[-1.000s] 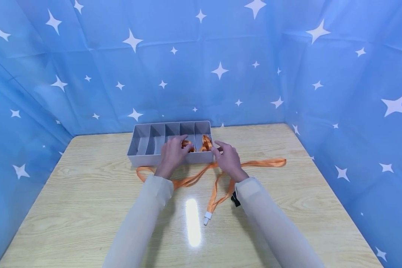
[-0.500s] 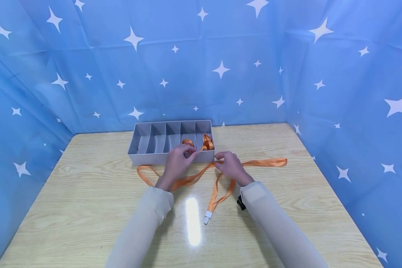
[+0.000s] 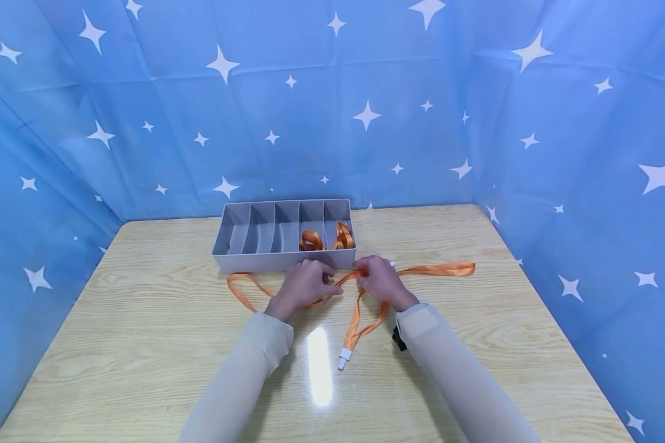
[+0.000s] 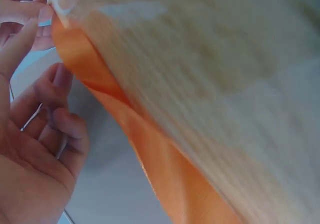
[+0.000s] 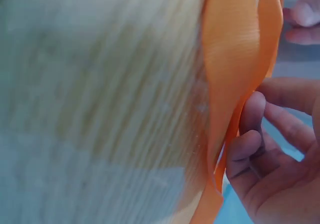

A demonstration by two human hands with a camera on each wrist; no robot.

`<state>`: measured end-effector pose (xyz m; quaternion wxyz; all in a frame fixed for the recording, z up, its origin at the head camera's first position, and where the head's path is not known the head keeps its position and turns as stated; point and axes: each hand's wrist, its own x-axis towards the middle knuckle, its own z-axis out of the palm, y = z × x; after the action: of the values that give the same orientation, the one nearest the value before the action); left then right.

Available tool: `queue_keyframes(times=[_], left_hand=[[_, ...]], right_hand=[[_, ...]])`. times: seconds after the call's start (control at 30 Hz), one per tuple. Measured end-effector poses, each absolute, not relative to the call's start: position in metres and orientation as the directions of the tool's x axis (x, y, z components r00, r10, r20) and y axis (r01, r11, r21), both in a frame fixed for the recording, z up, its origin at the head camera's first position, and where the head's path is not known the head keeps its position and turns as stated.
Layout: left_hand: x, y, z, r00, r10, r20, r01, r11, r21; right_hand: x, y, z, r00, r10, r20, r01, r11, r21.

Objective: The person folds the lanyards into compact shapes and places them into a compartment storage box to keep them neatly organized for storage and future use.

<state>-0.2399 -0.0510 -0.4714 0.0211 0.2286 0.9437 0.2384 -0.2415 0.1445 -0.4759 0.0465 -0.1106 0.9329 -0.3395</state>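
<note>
In the head view several orange lanyards lie in front of a grey divided box (image 3: 271, 263). My right hand (image 3: 381, 278) pinches an orange lanyard (image 3: 440, 269) near the box's front right corner, and a bit of white clip shows beside its knuckles. My left hand (image 3: 309, 283) is just in front of the box, its fingers loosely bent over the strap. In the left wrist view its fingertips are close against the orange strap (image 4: 125, 116); a firm hold is not visible. Coiled orange lanyards (image 3: 311, 240) sit in the two rightmost compartments.
Another lanyard's end with a white clip (image 3: 345, 355) lies toward the front on the wooden table (image 3: 116, 344). A small black object (image 3: 399, 338) is partly hidden by the right sleeve. A blue star-patterned curtain (image 3: 310, 111) stands behind the table.
My left hand has come out of the box's fourth compartment, leaving the coiled lanyard there, and moved down to the strap in front. My right hand has shifted slightly right and toward me.
</note>
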Motion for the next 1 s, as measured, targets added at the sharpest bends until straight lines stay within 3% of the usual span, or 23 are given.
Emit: queue_keyframes(times=[0.43, 1.0], left_hand=[[-0.239, -0.046, -0.475, -0.882, 0.472, -0.016, 0.428, 0.813, 0.393], [-0.240, -0.051, -0.472, -0.900, 0.432, 0.055, 0.411, 0.802, 0.434]], right_hand=[[-0.238, 0.144, -0.476, -0.971, -0.239, -0.027, -0.172, 0.768, -0.617], [-0.227, 0.141, -0.450, -0.923, -0.334, 0.192, -0.386, 0.807, -0.448]])
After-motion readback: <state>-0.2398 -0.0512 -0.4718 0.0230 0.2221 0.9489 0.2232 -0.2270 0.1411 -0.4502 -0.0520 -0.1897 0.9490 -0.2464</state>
